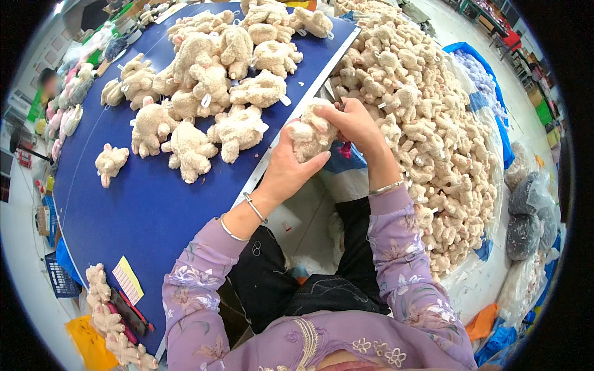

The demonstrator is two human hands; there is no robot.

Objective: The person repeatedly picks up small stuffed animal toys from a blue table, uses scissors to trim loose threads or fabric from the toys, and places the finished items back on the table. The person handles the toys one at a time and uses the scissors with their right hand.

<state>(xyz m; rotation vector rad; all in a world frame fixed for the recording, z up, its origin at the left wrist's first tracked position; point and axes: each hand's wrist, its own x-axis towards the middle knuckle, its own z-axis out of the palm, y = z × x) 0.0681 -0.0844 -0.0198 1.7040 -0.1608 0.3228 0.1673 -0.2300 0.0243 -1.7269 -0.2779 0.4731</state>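
Note:
My left hand [286, 164] is wrapped round a cream plush animal [307, 135] with pink ears, just off the table's right edge. My right hand [360, 125] is closed against the toy's right side. A dark metal tip [338, 101], which looks like part of small snips, shows at its fingers. Below that hand hangs a magenta piece [345, 150]; whether it belongs to the tool I cannot tell. The toy's far side is partly covered by my fingers. Several similar plush animals [189, 150] with white tags lie on the blue table [142, 210] to the left.
A large heap of cream plush toys [433, 167] rises at my right. A lilac pile in a blue sack [476, 74] stands beyond it. On the table's near left lie a yellow label sheet [127, 279], a dark pouch [130, 312] and a row of plush toys [106, 318].

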